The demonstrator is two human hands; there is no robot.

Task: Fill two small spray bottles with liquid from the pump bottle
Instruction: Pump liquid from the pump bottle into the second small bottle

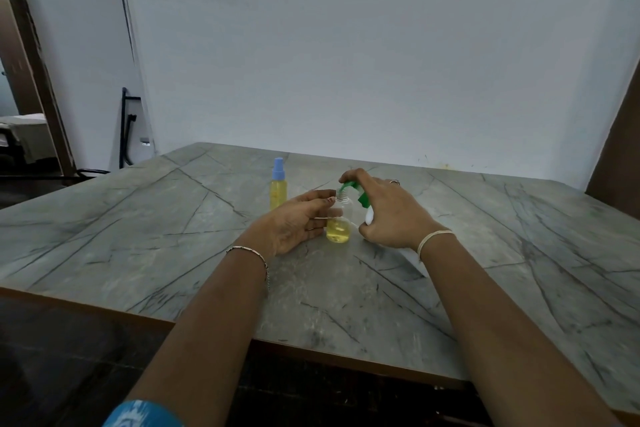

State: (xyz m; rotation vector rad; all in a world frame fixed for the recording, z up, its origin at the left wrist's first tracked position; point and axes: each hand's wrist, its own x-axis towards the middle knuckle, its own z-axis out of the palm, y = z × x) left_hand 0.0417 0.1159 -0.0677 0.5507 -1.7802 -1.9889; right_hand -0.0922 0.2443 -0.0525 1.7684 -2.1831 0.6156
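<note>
1. Table [138,218] — grey, veined. All work kept near the middle, within easy reach.
2. Right hand [388,215] — clenched round the pump bottle [369,216], forefinger up on the green pump head [363,199]. Tipped leftward to bring the spout over the neighbouring mouth. Likely mid-pump.
3. Left hand [298,222] — grasping the open bottle [338,229], thumb near the neck, fingers lower down. Probably there to steady it against tipping under the spout.
4. Capped bottle [278,189] — upright behind the left hand and apart from it, blue sprayer on, yellow up to about the shoulder. Judged finished and set back out of the way.
5. Open bottle — seemingly standing on the table between both hands, sprayer off, yellow pooled in the lower part only. Second fill well short by the look of it. More strokes needed, with the spout kept over the narrow neck to avoid spills.
</note>
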